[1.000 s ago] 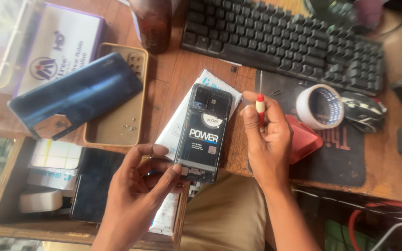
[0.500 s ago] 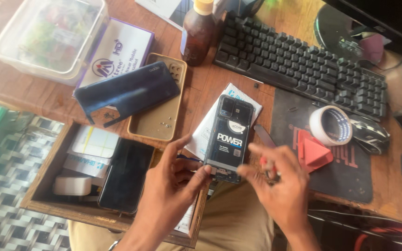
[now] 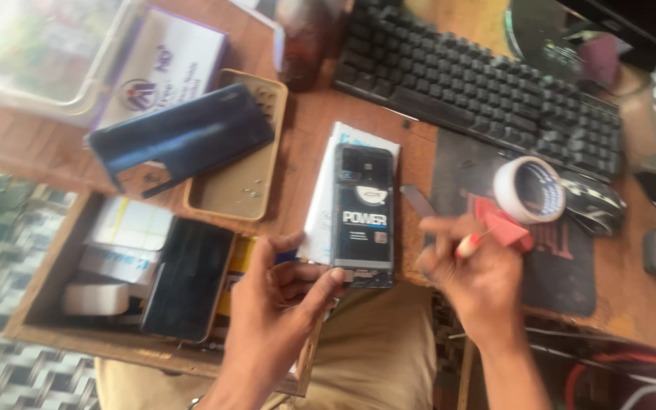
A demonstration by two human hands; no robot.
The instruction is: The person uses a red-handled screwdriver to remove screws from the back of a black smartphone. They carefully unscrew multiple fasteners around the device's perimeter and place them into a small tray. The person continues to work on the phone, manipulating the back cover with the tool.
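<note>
An opened phone (image 3: 363, 216) with its back cover off lies face down at the desk's near edge, battery showing, on a white sheet (image 3: 320, 205). My left hand (image 3: 279, 304) grips the phone's lower left corner. To its right, my right hand (image 3: 474, 273) holds a small screwdriver with a red and white handle (image 3: 468, 244), lifted away from the phone. The frame is blurred by motion.
A dark blue phone back cover (image 3: 184, 137) rests on a tan case holding small screws (image 3: 246, 178). An open drawer (image 3: 47, 288) holds a black phone and white boxes. A black keyboard (image 3: 480, 91), tape roll (image 3: 529, 190), red pick (image 3: 504, 224), mouse and brown bottle (image 3: 305, 38) stand around.
My right hand has dropped from upright beside the phone and drawn off to the right with the screwdriver. The view has shifted; my left hand keeps its grip.
</note>
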